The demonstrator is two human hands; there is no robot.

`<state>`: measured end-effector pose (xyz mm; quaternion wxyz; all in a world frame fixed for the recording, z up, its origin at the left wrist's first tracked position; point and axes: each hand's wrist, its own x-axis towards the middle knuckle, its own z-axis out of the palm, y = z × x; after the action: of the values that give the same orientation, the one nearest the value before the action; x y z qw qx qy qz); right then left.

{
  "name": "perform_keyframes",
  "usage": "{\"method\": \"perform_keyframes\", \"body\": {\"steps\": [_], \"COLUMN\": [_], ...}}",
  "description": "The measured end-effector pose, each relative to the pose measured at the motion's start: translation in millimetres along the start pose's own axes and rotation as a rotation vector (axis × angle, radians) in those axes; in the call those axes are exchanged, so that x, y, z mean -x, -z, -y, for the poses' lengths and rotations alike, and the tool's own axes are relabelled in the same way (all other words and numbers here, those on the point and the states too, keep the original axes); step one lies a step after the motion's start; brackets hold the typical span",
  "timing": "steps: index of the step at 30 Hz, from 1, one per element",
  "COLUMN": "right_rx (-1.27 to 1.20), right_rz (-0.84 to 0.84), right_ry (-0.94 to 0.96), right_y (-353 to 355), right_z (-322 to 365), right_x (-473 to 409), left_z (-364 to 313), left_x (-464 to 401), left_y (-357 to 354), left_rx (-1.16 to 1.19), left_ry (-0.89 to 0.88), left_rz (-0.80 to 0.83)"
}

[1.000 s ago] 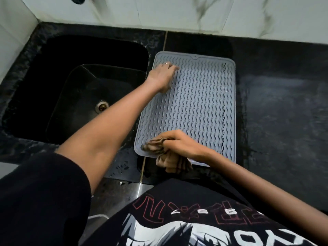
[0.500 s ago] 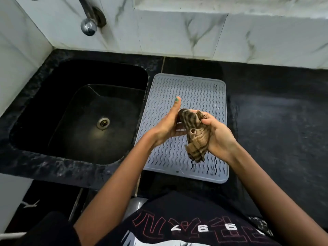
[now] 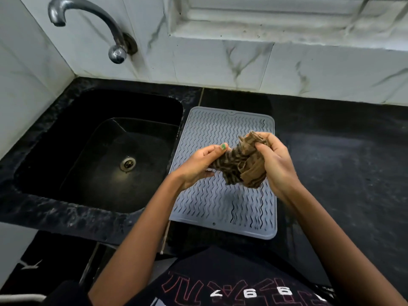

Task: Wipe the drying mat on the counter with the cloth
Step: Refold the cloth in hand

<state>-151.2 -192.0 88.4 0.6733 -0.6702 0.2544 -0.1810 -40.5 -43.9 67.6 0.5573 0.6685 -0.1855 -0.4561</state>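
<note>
A grey ribbed drying mat (image 3: pixel 212 133) lies flat on the black counter (image 3: pixel 342 164), right of the sink. Above its middle I hold a bunched brown striped cloth (image 3: pixel 242 164) in the air with both hands. My left hand (image 3: pixel 196 165) pinches the cloth's left end between thumb and fingers. My right hand (image 3: pixel 272 160) grips the cloth's right, bulkier part, fingers curled round it. The cloth hangs clear of the mat and hides part of the mat's centre.
A black sink (image 3: pixel 106 151) with a metal drain (image 3: pixel 127 163) lies left of the mat. A chrome tap (image 3: pixel 92 25) curves out of the white marble wall above it. The counter's front edge runs just below the mat.
My left hand left the mat's far corner and came to the cloth. My right hand lifted the cloth off the mat's near edge; both hands now hold it above the mat.
</note>
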Motion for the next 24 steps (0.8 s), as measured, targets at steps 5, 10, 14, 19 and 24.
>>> {"method": "perform_keyframes", "body": {"steps": [5, 10, 14, 19, 24], "right_rx": [0.069, -0.060, -0.221, -0.327, -0.479], "right_rz": [-0.028, 0.020, 0.120, 0.208, 0.245], "right_ry": [0.038, -0.093, -0.228, -0.328, -0.355], "right_y": [7.5, 13.2, 16.6, 25.7, 33.8], "right_z": [10.4, 16.9, 25.4, 31.5, 19.8], "right_x": [-1.7, 0.0, 0.1, -5.0, -10.9], "left_z": [-5.7, -12.3, -17.7, -19.9, -16.7], "left_x": [7.2, 8.4, 9.5, 9.0, 5.0], "left_y": [5.1, 11.1, 14.2, 12.2, 9.0], "left_rx": [-0.264, -0.366, -0.376, -0.268, 0.002], "left_ry": [0.023, 0.000, -0.003, -0.012, -0.018], "left_rz": [0.184, 0.204, 0.164, 0.023, -0.066]}}
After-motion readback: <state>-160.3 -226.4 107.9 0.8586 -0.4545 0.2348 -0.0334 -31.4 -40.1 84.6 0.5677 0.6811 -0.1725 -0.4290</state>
